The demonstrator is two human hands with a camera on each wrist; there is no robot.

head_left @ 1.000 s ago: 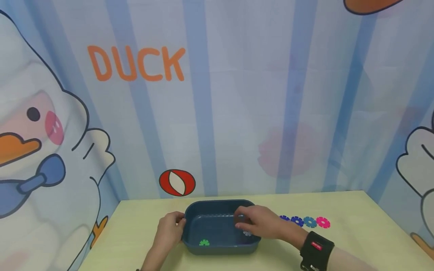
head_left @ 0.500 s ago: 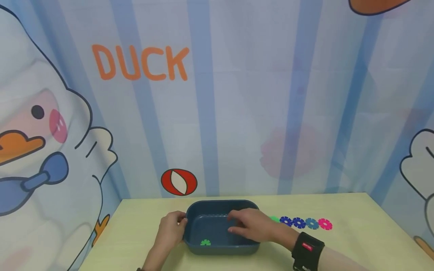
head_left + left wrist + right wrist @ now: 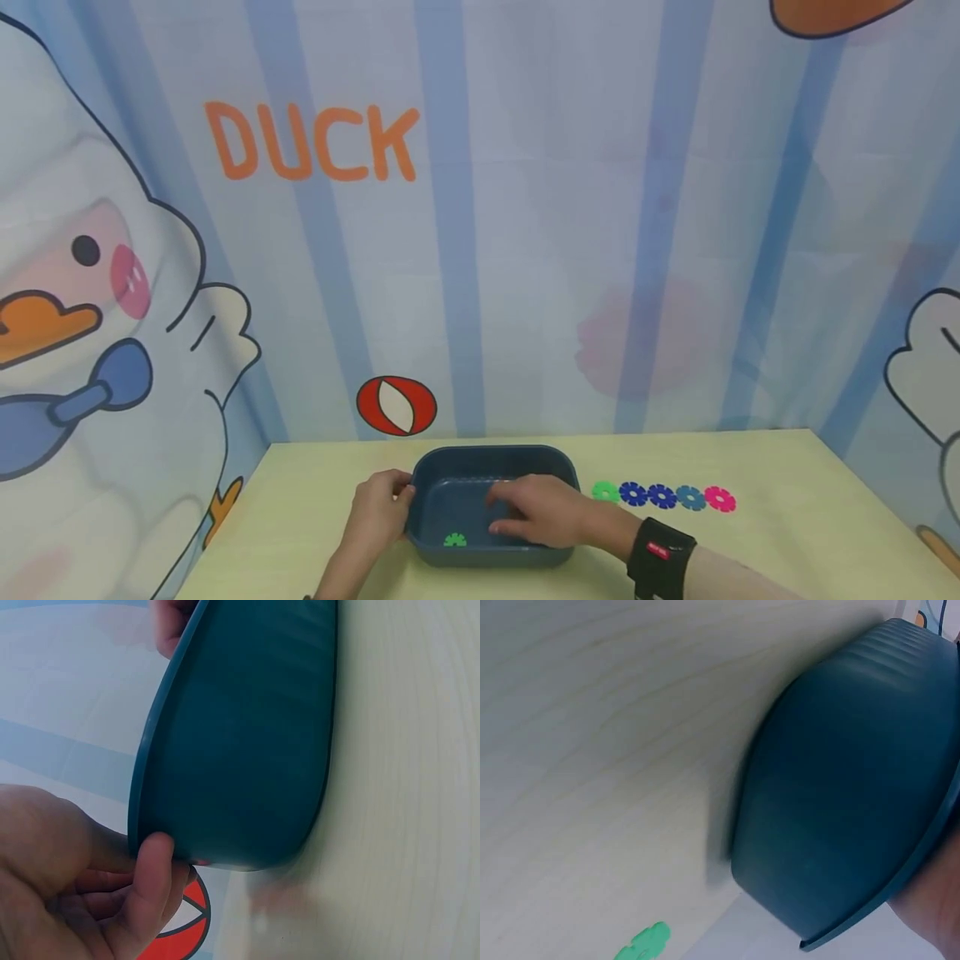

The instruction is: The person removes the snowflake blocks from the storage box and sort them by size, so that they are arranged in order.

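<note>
A dark blue plastic basin (image 3: 495, 553) stands on the table. My left hand (image 3: 378, 508) grips the rim at its left end, and in the left wrist view the thumb and fingers of the left hand (image 3: 97, 885) pinch the basin's edge (image 3: 232, 750). My right hand (image 3: 543, 508) reaches over the right rim into the basin, thumb and index finger apart with nothing showing between them. A green notched plastic disc (image 3: 455, 540) lies on the basin floor near the front left. In the right wrist view the basin's outer wall (image 3: 847, 780) hides most of that hand.
Right of the basin lies a row of notched discs: a light green disc (image 3: 606, 492), two dark blue ones, a teal disc (image 3: 691, 498) and a pink disc (image 3: 720, 499). Behind the pale table (image 3: 787, 533) hangs a striped curtain (image 3: 525, 250) with duck prints.
My right hand has moved left and lower inside the basin, uncovering the light green disc in the row. A pale disc earlier seen under that hand no longer shows. My left hand keeps its hold.
</note>
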